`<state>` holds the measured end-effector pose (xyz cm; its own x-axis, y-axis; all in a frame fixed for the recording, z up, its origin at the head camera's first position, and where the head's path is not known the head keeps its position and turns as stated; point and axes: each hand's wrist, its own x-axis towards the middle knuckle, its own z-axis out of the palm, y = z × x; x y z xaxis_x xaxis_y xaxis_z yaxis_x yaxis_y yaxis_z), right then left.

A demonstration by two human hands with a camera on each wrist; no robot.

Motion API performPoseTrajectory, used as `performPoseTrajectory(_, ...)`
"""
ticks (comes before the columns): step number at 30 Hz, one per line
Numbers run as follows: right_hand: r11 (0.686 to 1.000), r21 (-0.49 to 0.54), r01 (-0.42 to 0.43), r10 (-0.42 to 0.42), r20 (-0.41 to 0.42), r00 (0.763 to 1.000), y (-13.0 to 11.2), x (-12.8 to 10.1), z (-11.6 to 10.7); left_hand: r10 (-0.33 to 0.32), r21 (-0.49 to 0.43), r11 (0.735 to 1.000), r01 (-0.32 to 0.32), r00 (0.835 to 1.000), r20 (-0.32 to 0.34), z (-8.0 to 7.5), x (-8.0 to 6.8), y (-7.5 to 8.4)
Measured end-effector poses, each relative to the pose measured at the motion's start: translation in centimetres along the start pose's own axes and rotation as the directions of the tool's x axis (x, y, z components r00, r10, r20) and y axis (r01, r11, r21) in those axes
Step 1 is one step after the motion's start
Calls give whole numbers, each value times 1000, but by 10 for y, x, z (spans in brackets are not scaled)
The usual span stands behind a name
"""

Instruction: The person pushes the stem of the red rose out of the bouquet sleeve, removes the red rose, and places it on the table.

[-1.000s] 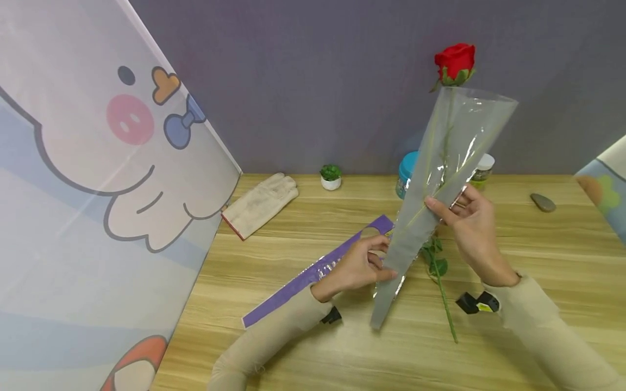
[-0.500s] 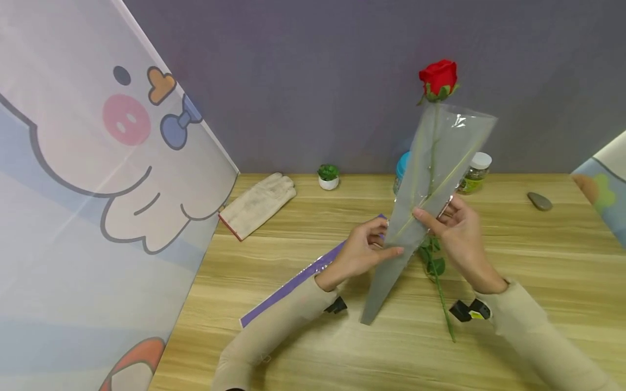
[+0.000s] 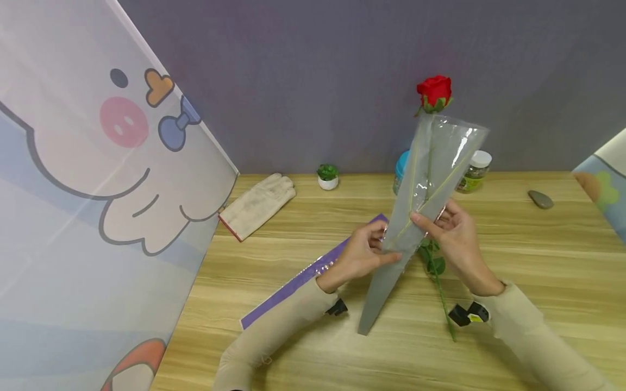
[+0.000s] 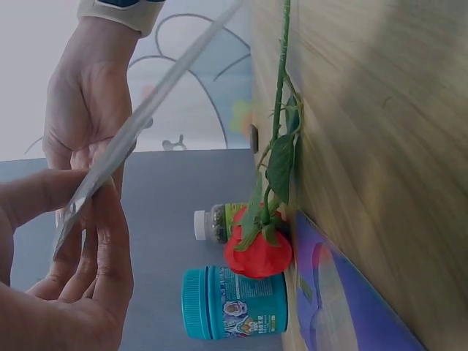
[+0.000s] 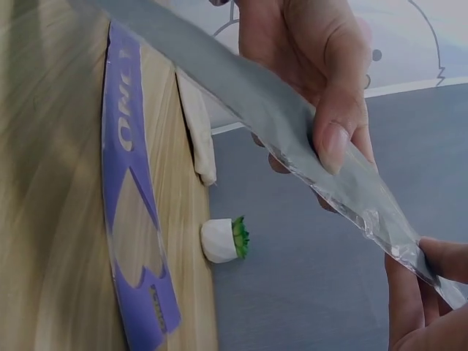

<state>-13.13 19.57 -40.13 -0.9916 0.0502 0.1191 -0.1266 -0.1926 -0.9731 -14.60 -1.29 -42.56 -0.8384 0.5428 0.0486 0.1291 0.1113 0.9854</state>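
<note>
A clear and grey flower sleeve (image 3: 383, 290) is held up at a slant over the table. One red rose (image 3: 434, 92) stands in it, its bloom above the sleeve's wide mouth and its stem showing through the film. My left hand (image 3: 358, 253) pinches the sleeve's lower left edge between thumb and fingers. Higher up, on the right edge, my right hand (image 3: 457, 238) pinches it, thumb in front. Behind the sleeve lies a second red rose (image 4: 257, 254) on the table, its bloom hidden in the head view. A purple flower sleeve (image 3: 279, 297) lies flat beyond my left forearm.
At the table's back stand a blue-lidded jar (image 4: 234, 301), partly covered in the head view, and a white-lidded jar (image 3: 473, 172). A work glove (image 3: 259, 206), a small potted plant (image 3: 327, 177) and a grey stone (image 3: 540, 199) lie along the back. A printed panel (image 3: 146, 217) borders the left.
The sleeve with its rose has come down and shifted left, uncovering more of the white-lidded jar. Both hands keep their pinch; the left now sits a little higher along the sleeve.
</note>
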Motion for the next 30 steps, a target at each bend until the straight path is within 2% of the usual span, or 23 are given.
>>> performPoseTrajectory(5,1000,20,-6,5,12,1000,2,-1,-1,9,-10,1000,-8,1000,19,1,-1,-1)
performPoseTrajectory(15,999,26,-40,40,26,999,0,0,-6,30,41,999,-32,999,42,1,-5,-3)
performPoseTrajectory(22,998,68,-11,10,11,1000,-10,7,-12,48,58,997,-51,997,57,2,-8,-6)
performPoseTrajectory(30,988,155,-8,6,13,1000,-19,13,-12,7,68,998,-11,998,69,4,-14,-6)
